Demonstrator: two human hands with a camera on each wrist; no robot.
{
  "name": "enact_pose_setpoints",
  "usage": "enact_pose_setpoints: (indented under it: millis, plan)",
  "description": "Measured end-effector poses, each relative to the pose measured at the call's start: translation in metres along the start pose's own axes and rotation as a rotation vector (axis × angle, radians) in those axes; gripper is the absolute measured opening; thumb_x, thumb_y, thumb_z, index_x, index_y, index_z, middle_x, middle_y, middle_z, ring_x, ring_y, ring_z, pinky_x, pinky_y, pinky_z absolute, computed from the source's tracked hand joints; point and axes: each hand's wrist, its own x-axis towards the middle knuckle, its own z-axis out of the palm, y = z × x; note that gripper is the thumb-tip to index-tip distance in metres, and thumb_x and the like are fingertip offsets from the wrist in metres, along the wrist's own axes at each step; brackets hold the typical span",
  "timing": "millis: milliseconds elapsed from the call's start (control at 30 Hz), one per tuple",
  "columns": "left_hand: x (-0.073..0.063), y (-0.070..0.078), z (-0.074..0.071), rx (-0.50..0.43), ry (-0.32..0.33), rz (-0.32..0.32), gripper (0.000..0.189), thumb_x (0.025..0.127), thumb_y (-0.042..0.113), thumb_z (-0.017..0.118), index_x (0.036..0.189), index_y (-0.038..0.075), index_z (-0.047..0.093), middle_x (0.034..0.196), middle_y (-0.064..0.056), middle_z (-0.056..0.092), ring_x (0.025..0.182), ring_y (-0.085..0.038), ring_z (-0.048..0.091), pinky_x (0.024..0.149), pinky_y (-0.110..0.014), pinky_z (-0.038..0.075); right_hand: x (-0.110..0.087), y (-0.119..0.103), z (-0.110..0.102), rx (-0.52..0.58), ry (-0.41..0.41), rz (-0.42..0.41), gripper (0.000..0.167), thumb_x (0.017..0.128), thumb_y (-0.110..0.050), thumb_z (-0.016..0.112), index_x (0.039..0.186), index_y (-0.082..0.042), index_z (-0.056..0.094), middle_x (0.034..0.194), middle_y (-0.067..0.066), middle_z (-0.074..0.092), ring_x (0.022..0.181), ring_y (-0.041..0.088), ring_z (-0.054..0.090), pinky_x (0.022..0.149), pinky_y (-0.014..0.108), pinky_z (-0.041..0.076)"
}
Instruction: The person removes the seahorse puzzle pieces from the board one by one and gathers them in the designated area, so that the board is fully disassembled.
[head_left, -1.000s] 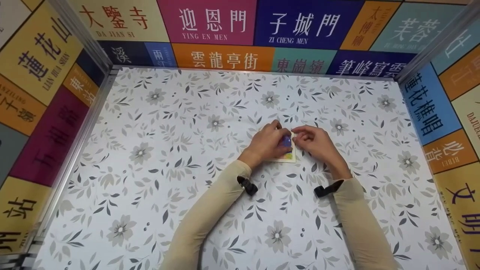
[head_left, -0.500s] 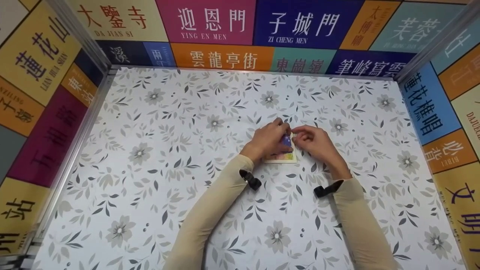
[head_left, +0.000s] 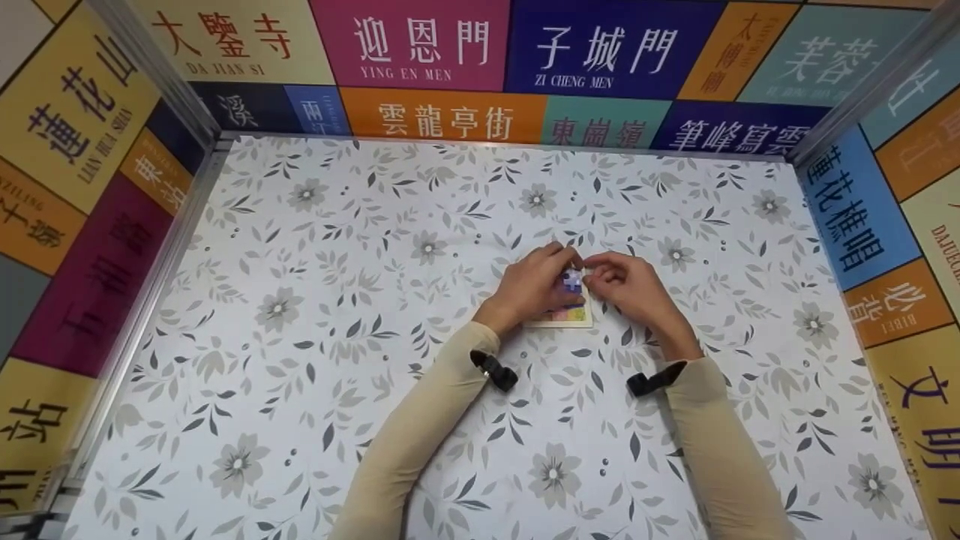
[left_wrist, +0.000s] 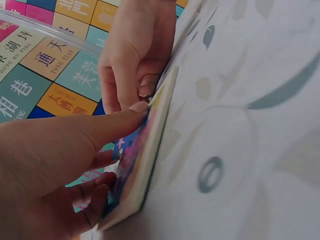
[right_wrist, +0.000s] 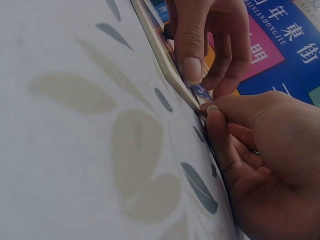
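Note:
A small jigsaw puzzle point(head_left: 572, 313) in a flat tray with a pale rim lies on the patterned surface, with blue, pink and yellow parts showing. My left hand point(head_left: 531, 281) covers much of it from the left. In the left wrist view, its thumb and fingertips press on the puzzle's coloured face point(left_wrist: 131, 155). At the right edge of the tray is my right hand point(head_left: 622, 281), its thumb and forefinger pinching the rim in the right wrist view point(right_wrist: 250, 135). Part of the puzzle is hidden under my left palm and fingers.
The surface point(head_left: 375, 247) is white with grey flowers and leaves. Upright panels with coloured blocks and lettering point(head_left: 442, 112) stand behind and along both sides. A black wrist camera point(head_left: 495, 373) sits on the left sleeve, another black one point(head_left: 654, 379) on the right.
My left hand and forearm have shifted slightly, and its fingers have moved over the puzzle, so a pale purple patch now shows between them. My right hand has stayed almost still at the edge.

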Motion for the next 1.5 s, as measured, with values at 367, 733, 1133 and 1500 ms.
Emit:
enact_pose_setpoints:
  millis: [367, 733, 1133, 1500]
  plan:
    - [-0.001, -0.021, -0.002, -0.238, -0.022, 0.078, 0.041, 0.097, 0.019, 0.083, 0.135, 0.007, 0.073, 0.123, -0.008, 0.070, 0.107, -0.017, 0.067, 0.096, -0.026, 0.054, -0.009, -0.028, -0.001, -0.019, -0.027, -0.009, 0.036, 0.100, -0.004, 0.075, 0.135, 0.002, 0.073, 0.108, 0.028, 0.074, 0.082, 0.013, 0.067, 0.068, 0.013, 0.051]
    - [0.000, -0.032, 0.002, -0.249, -0.027, 0.119, 0.038, 0.100, 0.014, 0.076, 0.138, 0.007, 0.074, 0.116, -0.010, 0.067, 0.101, -0.020, 0.064, 0.090, -0.029, 0.054, -0.008, -0.027, -0.001, -0.029, -0.051, 0.030, 0.036, 0.099, -0.010, 0.079, 0.134, -0.004, 0.075, 0.104, 0.022, 0.072, 0.083, 0.013, 0.067, 0.070, 0.014, 0.052]
    - [-0.001, -0.027, -0.003, -0.241, 0.028, 0.140, 0.034, 0.105, 0.015, 0.072, 0.137, 0.005, 0.073, 0.121, -0.012, 0.069, 0.104, -0.021, 0.068, 0.094, -0.030, 0.056, -0.007, -0.022, -0.002, -0.027, -0.066, 0.015, 0.041, 0.098, -0.012, 0.081, 0.137, -0.003, 0.073, 0.105, 0.023, 0.071, 0.085, 0.019, 0.067, 0.072, 0.015, 0.053]
    - [-0.017, -0.034, -0.017, -0.334, 0.120, 0.177, 0.030, 0.106, 0.016, 0.071, 0.134, 0.009, 0.074, 0.130, -0.007, 0.069, 0.105, -0.016, 0.071, 0.096, -0.029, 0.060, 0.001, 0.000, 0.001, -0.061, -0.027, -0.002, 0.043, 0.098, -0.015, 0.082, 0.138, -0.003, 0.072, 0.107, 0.021, 0.071, 0.085, 0.018, 0.066, 0.071, 0.014, 0.052]
